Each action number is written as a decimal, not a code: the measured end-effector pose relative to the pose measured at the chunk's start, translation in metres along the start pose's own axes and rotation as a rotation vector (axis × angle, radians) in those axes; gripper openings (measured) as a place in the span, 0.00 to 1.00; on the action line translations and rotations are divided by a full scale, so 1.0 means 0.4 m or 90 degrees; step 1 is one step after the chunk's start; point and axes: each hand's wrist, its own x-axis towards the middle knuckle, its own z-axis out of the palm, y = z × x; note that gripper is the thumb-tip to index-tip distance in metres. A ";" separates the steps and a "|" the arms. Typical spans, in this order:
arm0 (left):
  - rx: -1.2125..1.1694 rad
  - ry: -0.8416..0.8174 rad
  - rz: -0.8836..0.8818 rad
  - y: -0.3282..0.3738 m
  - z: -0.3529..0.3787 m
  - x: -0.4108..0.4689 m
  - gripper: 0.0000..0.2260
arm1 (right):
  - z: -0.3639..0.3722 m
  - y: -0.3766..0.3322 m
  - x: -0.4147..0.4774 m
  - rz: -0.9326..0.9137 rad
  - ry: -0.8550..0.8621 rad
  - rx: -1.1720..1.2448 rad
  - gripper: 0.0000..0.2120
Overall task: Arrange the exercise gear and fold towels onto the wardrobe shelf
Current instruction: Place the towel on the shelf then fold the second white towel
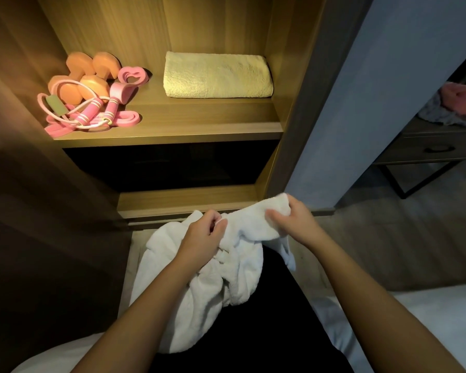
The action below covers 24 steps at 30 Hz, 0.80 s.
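Note:
A crumpled white towel (199, 286) hangs over my lap in front of the wardrobe. My left hand (203, 235) pinches its upper edge near the middle. My right hand (291, 219) grips a bunched corner further right, lifted a little higher. On the lit wooden shelf (172, 122) a folded cream towel (217, 75) lies at the right. At the shelf's left sit orange dumbbells (92, 76), a pink skipping rope (92, 111), a pink resistance band (124, 118) and a pink heart-shaped piece (132, 75), all heaped together.
Below the shelf is a dark open compartment (167, 165) and a lower wooden ledge (186, 200). A dark side table (436, 146) with a drawer stands at the right, carrying grey and pink cloth (455, 103). White bedding (441, 313) lies at the lower right.

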 end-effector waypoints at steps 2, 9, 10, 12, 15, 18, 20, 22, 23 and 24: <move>0.004 -0.018 0.005 -0.002 0.001 -0.003 0.07 | 0.000 -0.001 -0.004 0.052 -0.067 0.006 0.02; 0.069 0.026 0.107 0.006 -0.005 -0.013 0.07 | -0.019 -0.017 0.015 0.043 0.184 0.052 0.10; 0.092 0.038 0.128 0.005 -0.006 -0.013 0.09 | -0.034 -0.021 0.019 0.048 0.226 0.065 0.12; 0.121 0.061 0.146 0.003 -0.005 -0.012 0.11 | -0.066 -0.028 0.023 0.056 0.309 0.087 0.14; 0.067 0.054 0.096 -0.001 0.001 -0.012 0.09 | -0.081 -0.037 0.016 0.091 0.341 0.091 0.15; 0.031 0.063 0.090 0.002 0.008 -0.016 0.08 | -0.046 -0.042 0.003 0.119 0.276 0.057 0.13; 0.023 0.064 0.117 0.008 0.008 -0.020 0.05 | 0.001 -0.057 -0.013 0.133 0.215 0.070 0.08; 0.019 0.058 0.141 0.010 0.009 -0.023 0.03 | 0.059 -0.072 -0.035 0.123 0.126 0.082 0.07; 0.015 0.054 0.148 0.009 0.008 -0.024 0.03 | 0.086 -0.079 -0.045 0.101 0.071 0.058 0.06; 0.011 0.049 0.152 0.010 0.010 -0.025 0.03 | 0.106 -0.082 -0.052 0.075 0.012 0.025 0.07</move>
